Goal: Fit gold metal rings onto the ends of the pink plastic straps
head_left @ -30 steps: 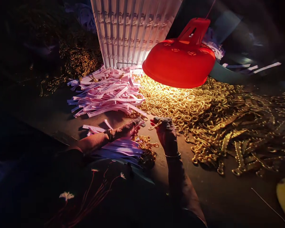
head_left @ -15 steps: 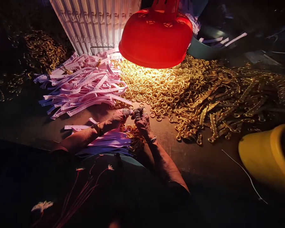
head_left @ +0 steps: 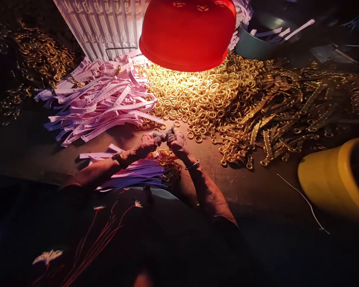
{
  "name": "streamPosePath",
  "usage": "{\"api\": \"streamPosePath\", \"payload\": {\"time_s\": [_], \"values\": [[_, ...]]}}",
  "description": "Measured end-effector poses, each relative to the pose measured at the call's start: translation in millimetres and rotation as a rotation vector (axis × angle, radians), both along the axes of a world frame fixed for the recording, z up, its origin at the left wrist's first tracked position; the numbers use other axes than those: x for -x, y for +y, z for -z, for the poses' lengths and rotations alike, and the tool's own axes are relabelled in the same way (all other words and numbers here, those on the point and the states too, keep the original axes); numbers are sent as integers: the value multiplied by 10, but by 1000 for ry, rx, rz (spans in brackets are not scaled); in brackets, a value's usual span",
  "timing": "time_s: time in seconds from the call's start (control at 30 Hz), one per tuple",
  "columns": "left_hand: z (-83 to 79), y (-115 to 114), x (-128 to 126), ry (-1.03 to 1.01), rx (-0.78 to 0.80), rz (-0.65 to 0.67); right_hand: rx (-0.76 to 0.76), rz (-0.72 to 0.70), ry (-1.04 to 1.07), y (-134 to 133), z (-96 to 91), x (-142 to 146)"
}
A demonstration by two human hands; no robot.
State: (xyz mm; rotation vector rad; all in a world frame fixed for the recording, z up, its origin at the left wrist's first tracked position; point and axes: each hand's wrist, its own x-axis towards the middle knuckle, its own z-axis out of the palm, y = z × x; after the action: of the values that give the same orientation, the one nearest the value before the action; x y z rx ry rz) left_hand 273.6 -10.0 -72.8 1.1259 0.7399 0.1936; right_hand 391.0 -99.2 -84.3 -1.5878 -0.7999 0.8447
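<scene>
STEP: left hand and right hand working together, meeting beyond straps near front edge of bench | HOLD: hidden, cannot tell | NEXT: seemingly calling for steady counter-grip

Red lamp: hanging beyond the fingers, casting a warm pool downward
Gold rings: glaring nearly white under the shade, beyond the fingers
Pink straps: brightly lit, left of the fingers, shadowed along the near side
Clothing: near-black, nearer than the fingers
Yellow bucket: dim, right of the fingers, stretched and soft at the frame's edge
</scene>
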Motion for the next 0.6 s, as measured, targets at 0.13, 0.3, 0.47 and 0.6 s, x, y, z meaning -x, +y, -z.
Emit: {"api": "streamPosePath", "payload": {"time_s": [0.13,0.3,0.47,0.6], "values": [[-44,-48,35,-29,-52,-8,6,-69,-22,57,-3,-48],[-248,32,50,75,-87,46,-77,-1,-184,-14,-102,74],[-533,128,159,79,-135,183,17,-107,-389,-335,-406,235],[-755,30,342,141,-146,249,111,-206,-480,-680,-573,460]]}}
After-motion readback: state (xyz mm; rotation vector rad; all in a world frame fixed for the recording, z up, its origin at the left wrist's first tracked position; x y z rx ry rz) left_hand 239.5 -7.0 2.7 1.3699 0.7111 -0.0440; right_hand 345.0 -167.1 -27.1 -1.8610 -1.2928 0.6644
